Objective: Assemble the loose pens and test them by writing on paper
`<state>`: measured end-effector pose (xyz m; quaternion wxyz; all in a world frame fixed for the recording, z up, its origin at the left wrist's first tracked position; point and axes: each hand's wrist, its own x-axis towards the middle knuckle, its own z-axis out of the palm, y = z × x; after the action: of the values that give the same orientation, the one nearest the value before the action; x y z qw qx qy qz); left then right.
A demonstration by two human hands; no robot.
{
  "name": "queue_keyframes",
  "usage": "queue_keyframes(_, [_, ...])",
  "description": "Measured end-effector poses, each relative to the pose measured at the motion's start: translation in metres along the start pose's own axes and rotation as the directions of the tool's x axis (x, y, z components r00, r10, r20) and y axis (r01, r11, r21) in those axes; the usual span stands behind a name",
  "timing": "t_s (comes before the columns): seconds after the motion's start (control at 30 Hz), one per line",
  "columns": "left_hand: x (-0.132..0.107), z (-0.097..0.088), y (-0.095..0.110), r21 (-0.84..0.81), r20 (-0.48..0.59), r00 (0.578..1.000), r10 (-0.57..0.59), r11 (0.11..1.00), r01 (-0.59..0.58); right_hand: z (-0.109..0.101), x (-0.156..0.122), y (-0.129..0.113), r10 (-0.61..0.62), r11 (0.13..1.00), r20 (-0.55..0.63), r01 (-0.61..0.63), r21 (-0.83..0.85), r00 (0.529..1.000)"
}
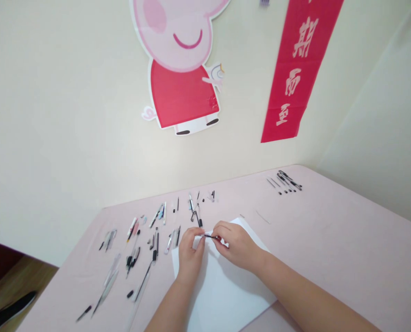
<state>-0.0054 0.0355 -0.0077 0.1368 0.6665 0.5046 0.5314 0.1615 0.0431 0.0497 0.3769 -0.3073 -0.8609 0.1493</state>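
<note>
Over the upper part of a white paper sheet point(228, 295), my left hand point(190, 251) and my right hand point(236, 242) meet at a slim pen point(209, 236). Thumb and forefinger of my left hand pinch its left end, which looks clear. The right fingers close on its darker end; something small and reddish shows at their tips. Most of the pen is covered by fingers, so I cannot tell whether it is whole or in parts. Just beyond my left hand lies a black-gripped pen part point(200, 221).
Pen barrels, caps and refills lie in small groups on the left of the pink table point(347, 258), among them a pen with a black grip point(155, 246). Several black pens point(288, 180) rest at the far right. A pig cutout point(184, 94) and red banner point(295, 78) hang on the wall.
</note>
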Motion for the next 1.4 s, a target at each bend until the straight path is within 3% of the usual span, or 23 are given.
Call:
queue_keyframes(0.2, [0.001,-0.001,0.002,0.049,-0.033,0.999,0.021,0.999,-0.02,0.01,-0.001,0.013,0.227,0.936,-0.066,-0.199,0.289,0.972])
queue_keyframes(0.33, [0.001,-0.001,0.003,0.044,-0.015,0.999,0.035,0.998,-0.034,0.023,0.0,0.016,0.479,0.704,-0.001,-0.383,0.598,0.878])
queue_keyframes(0.43, [0.001,-0.001,0.004,0.029,-0.002,1.0,0.018,0.999,-0.018,0.028,0.001,0.016,0.554,0.511,0.099,-0.431,0.744,0.826])
queue_keyframes(0.57, [0.001,-0.002,0.006,0.025,0.005,1.0,0.001,1.0,-0.001,0.029,0.001,0.018,0.583,0.415,0.122,-0.424,0.805,0.803])
queue_keyframes(0.77, [0.001,-0.003,0.009,0.074,0.018,1.0,0.011,0.997,-0.012,0.033,-0.002,0.024,0.617,0.355,0.121,-0.412,0.839,0.778])
queue_keyframes(1.4, [0.0,-0.003,0.009,0.058,0.004,1.0,0.008,0.998,-0.009,0.033,-0.003,0.027,0.621,0.373,0.139,-0.447,0.813,0.771])
